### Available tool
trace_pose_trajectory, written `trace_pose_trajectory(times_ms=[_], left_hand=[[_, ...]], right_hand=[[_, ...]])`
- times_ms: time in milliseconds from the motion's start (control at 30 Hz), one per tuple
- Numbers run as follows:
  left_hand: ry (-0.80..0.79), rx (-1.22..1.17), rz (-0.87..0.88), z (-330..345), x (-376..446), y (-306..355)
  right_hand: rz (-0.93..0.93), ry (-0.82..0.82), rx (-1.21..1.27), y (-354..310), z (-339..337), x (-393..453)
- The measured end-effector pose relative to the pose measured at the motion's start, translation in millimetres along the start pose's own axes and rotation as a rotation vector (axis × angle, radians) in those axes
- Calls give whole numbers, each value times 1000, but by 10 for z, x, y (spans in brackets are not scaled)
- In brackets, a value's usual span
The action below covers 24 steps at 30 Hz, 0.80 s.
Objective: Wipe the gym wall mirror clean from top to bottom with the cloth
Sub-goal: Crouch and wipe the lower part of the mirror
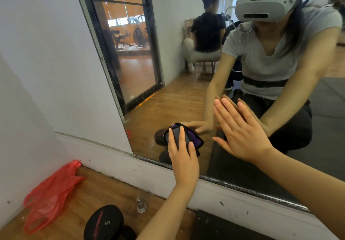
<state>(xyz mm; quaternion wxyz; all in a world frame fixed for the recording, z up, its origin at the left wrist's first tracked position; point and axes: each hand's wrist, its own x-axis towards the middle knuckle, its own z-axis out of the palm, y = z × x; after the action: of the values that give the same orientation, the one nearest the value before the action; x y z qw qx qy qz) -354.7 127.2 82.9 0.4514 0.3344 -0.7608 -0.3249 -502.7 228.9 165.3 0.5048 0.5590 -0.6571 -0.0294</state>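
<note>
The wall mirror (168,99) fills the upper right and reaches down to a thin frame just above the skirting. A dark folded cloth with a purple inner side (195,140) lies flat against the glass near the mirror's lower left corner. My left hand (182,157) presses it there with straight, spread fingers. My right hand (240,133) rests flat on the bare glass just right of the cloth, fingers straight and pointing up-left. The glass reflects me crouching in a headset.
A white skirting board (130,167) runs below the mirror. On the wooden floor lie a red plastic bag (50,193), a black dumbbell marked 5 (103,223) and a small metal floor stop (141,205). A dark mat (214,226) lies lower right. A seated person appears in the reflection.
</note>
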Motion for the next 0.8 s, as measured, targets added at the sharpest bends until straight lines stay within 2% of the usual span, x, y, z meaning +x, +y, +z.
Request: trace_pose_trajectory(times_ms=[533, 733, 800], left_hand=[[37, 100, 61, -24, 80, -85], [3, 34, 38, 4, -27, -118], [36, 48, 32, -1, 50, -37]], right_hand=[[-3, 12, -14, -4, 21, 0], [-5, 9, -8, -6, 33, 0], [-3, 8, -11, -9, 38, -5]])
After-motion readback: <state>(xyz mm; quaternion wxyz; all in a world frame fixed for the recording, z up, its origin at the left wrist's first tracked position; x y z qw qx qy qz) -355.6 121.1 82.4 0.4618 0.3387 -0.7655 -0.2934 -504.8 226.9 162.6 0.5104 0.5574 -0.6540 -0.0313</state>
